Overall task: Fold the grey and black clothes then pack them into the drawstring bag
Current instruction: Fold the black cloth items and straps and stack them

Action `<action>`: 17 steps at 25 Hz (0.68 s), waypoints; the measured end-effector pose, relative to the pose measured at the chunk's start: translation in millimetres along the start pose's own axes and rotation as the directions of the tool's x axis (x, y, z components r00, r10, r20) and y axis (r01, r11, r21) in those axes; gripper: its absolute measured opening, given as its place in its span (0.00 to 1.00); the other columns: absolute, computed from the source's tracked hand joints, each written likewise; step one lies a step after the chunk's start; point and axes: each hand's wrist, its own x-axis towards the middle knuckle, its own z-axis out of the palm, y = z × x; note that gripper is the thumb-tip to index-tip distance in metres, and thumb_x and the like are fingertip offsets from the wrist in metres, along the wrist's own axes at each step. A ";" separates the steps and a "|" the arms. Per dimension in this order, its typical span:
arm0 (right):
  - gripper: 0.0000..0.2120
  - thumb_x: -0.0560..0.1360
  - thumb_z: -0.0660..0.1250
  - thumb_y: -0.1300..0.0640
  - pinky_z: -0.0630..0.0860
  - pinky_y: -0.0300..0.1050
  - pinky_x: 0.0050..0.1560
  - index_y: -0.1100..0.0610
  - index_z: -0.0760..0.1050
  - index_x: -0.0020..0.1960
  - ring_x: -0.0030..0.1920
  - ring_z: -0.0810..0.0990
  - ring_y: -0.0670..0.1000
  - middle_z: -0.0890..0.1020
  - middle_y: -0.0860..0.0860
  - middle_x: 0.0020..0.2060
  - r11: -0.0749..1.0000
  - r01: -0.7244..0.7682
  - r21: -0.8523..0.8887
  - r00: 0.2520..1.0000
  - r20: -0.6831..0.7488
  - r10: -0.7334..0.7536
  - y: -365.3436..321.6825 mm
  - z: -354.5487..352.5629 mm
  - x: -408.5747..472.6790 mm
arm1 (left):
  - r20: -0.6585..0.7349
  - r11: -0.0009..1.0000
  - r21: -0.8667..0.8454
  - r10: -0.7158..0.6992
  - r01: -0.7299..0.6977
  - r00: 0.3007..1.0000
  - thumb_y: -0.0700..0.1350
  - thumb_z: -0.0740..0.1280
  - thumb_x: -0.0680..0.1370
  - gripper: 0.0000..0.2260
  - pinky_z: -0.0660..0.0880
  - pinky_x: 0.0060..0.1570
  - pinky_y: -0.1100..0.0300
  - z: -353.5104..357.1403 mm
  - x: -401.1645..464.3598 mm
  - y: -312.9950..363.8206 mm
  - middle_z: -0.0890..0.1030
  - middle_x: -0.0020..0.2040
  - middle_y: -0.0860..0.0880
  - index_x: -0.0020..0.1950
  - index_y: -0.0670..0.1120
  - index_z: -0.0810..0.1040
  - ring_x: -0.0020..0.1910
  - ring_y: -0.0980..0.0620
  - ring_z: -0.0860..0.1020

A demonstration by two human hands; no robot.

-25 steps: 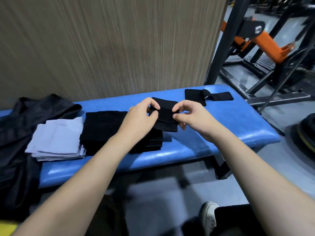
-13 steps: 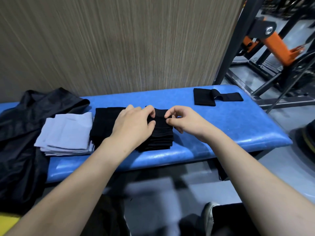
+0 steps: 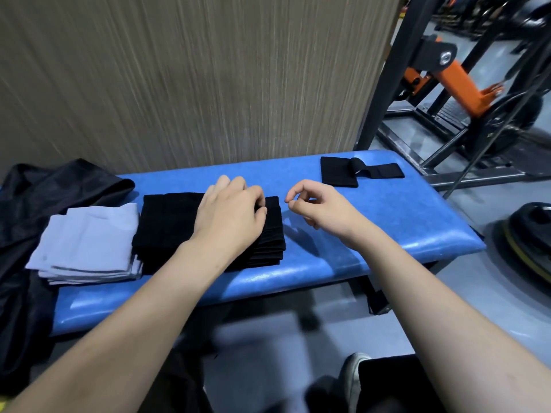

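A stack of folded black clothes (image 3: pixel 167 222) lies in the middle of the blue padded bench (image 3: pixel 387 228). My left hand (image 3: pixel 229 216) rests on its right half, fingertips and thumb pinched on the top folded black piece. My right hand (image 3: pixel 322 207) hovers just right of the stack, fingers loosely curled and holding nothing. A stack of folded grey clothes (image 3: pixel 89 242) sits directly left of the black one. One more black cloth (image 3: pixel 340 171), partly folded, lies at the bench's far right. The black drawstring bag (image 3: pixel 59 186) is crumpled over the bench's left end.
A wood-grain wall panel (image 3: pixel 208 70) stands right behind the bench. A black steel gym frame (image 3: pixel 384 84) with an orange part (image 3: pixel 465 84) is at the right, and a weight plate (image 3: pixel 527 234) lies on the floor. My shoe (image 3: pixel 351 374) is below the bench.
The folded black piece was lowered from the air onto the black stack. My right hand let go of it and drew off to the right; my left hand stays on it.
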 end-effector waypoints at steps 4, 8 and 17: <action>0.01 0.76 0.68 0.59 0.74 0.43 0.38 0.56 0.78 0.46 0.34 0.73 0.48 0.76 0.50 0.34 0.989 0.001 -0.151 0.997 -0.072 -0.012 24.0 -25.0 -2.8 | -0.019 0.998 -0.014 0.055 -0.055 0.998 0.54 0.62 0.80 0.08 0.63 0.57 0.56 12.0 18.0 29.8 0.75 0.49 0.53 0.54 0.54 0.78 0.56 0.48 0.69; 0.03 0.75 0.69 0.54 0.74 0.48 0.47 0.52 0.76 0.47 0.42 0.75 0.49 0.77 0.49 0.42 0.896 -0.078 -0.438 0.974 -0.224 -0.025 64.5 -57.9 0.1 | 0.002 0.995 -0.021 0.093 -0.093 0.996 0.53 0.61 0.80 0.10 0.62 0.58 0.56 31.4 35.2 57.9 0.76 0.52 0.52 0.57 0.53 0.77 0.57 0.47 0.68; 0.27 0.74 0.65 0.48 0.58 0.52 0.69 0.51 0.66 0.72 0.73 0.61 0.54 0.64 0.51 0.73 0.634 -0.172 -0.754 0.953 -0.291 -0.088 102.3 -72.5 25.7 | 0.161 0.990 0.124 0.043 -0.064 0.986 0.57 0.61 0.80 0.19 0.61 0.63 0.54 70.3 80.7 95.6 0.75 0.62 0.51 0.68 0.51 0.72 0.64 0.47 0.68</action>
